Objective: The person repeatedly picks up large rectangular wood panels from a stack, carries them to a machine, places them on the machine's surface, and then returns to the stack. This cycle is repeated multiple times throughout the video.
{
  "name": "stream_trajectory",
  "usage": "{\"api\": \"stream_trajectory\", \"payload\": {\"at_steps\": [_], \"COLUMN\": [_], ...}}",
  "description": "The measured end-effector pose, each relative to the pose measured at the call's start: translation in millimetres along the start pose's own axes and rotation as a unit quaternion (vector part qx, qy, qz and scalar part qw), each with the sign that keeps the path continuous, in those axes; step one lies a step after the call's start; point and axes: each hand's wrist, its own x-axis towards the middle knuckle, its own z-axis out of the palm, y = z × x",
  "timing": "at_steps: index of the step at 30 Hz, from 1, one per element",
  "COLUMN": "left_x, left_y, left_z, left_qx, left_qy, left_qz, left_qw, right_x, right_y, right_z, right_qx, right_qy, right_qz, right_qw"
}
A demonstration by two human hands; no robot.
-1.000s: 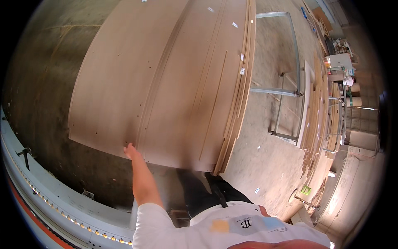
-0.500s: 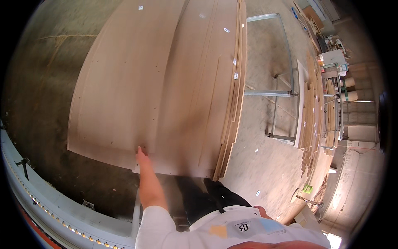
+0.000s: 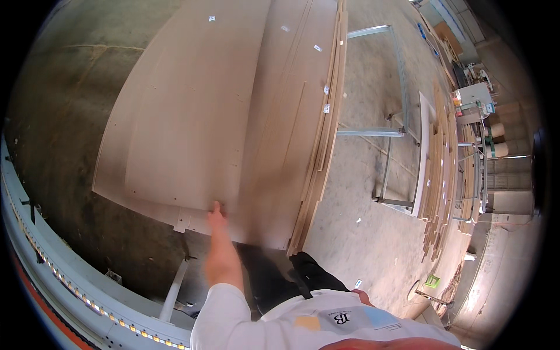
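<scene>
My left hand (image 3: 217,214) is at the near edge of a large thin brown board (image 3: 186,134), close to its near right corner. Its fingers are bent at that edge, and the fingertips on the underside are hidden. This board lies on top of other wide brown boards (image 3: 274,192), slightly askew to them. A dark shadow falls over the lower boards beside my hand. Of my right arm, only a small patch of skin shows beside my waist; the right hand itself is out of sight.
Narrow board edges (image 3: 318,192) line the stack's right side. Farther right are a metal frame (image 3: 373,133) and a pile of long strips (image 3: 434,186). A long grey machine beam (image 3: 64,262) with a row of small yellow pieces curves along the lower left. A green crate (image 3: 432,282) sits at right.
The top board has shifted to the right over the stack, and my left hand has moved right with it. The view has also turned a little.
</scene>
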Motion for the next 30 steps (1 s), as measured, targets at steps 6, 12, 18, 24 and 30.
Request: {"api": "stream_trajectory", "payload": {"at_steps": [6,12,18,24,30], "left_x": [-107,-225,-321,-532,-684], "left_y": [-104,-181,-264,-244,-251], "left_z": [35,28,-45,-69,-139], "left_qx": [-0.022,0.029,0.074,-0.065,-0.084], "left_qy": [0.053,0.078,0.068,0.097,0.138], "left_qz": [0.021,-0.005,0.055,0.034,0.077], "left_qw": [0.998,0.997,0.993,0.993,0.984], "right_x": [43,95,170,188,143], "right_y": [86,142,94,-76,-238], "right_z": [-9,-27,-107,-154,-123], "right_qx": [0.145,0.350,0.001,-0.006,0.211], "right_qy": [-0.039,-0.097,-0.082,-0.053,-0.166], "right_qz": [-0.026,-0.015,-0.212,-0.331,-0.361], "right_qw": [0.988,0.932,0.974,0.942,0.893]}}
